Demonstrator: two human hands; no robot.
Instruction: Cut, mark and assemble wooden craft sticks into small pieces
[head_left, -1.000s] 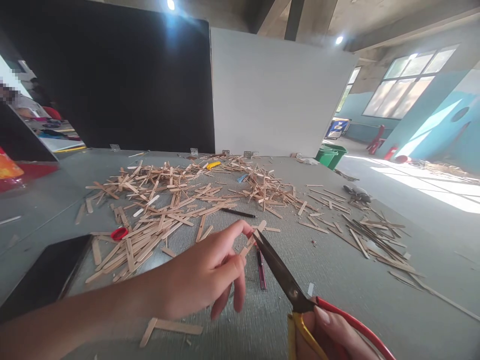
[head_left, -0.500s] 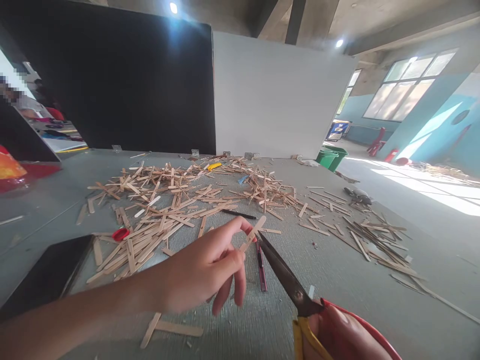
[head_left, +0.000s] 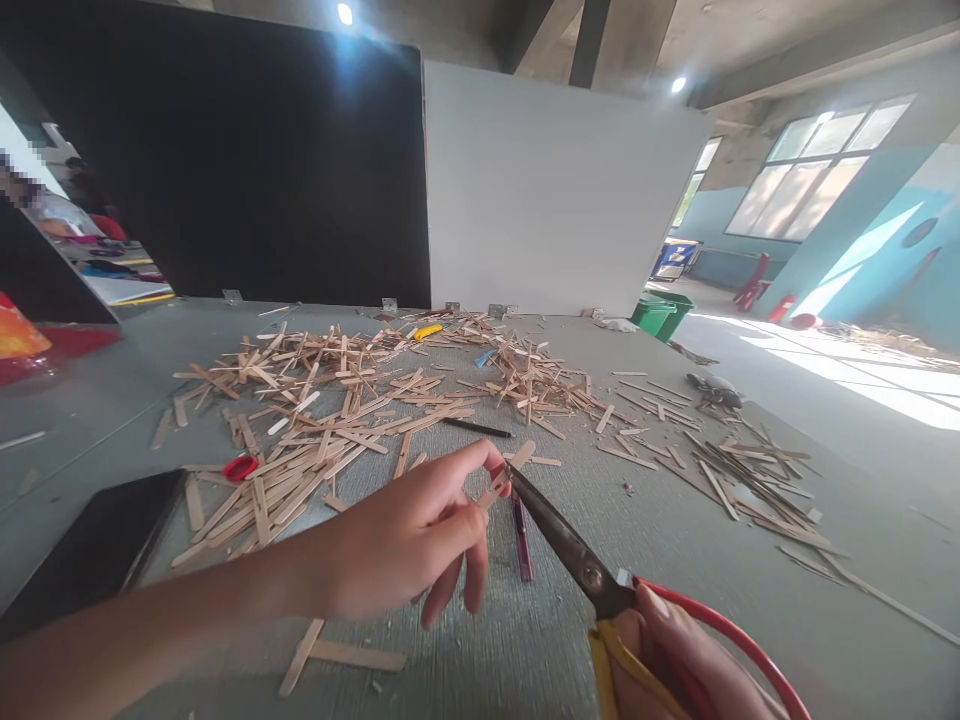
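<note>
My left hand [head_left: 409, 540] pinches a short wooden stick [head_left: 508, 470] between thumb and forefinger, holding it just above the grey table [head_left: 675, 560]. My right hand [head_left: 675, 665], low at the bottom right, grips red-and-yellow-handled scissors [head_left: 577, 565]. The dark blades point up-left, and their tips meet the stick right beside my left fingertips. Under the blades on the table lies a dark red pen-like tool [head_left: 520, 535].
Heaps of wooden sticks [head_left: 322, 410] cover the table's middle and far side, with more at the right [head_left: 742, 480]. A red cap [head_left: 240, 467], a black pencil [head_left: 476, 428], a black slab [head_left: 90, 550] at left and two sticks [head_left: 337, 655] near me also lie there. Black and white panels stand behind.
The scissor blades have closed in on the stick near my left fingertips, and my right hand has shifted slightly. My left hand stays almost in place.
</note>
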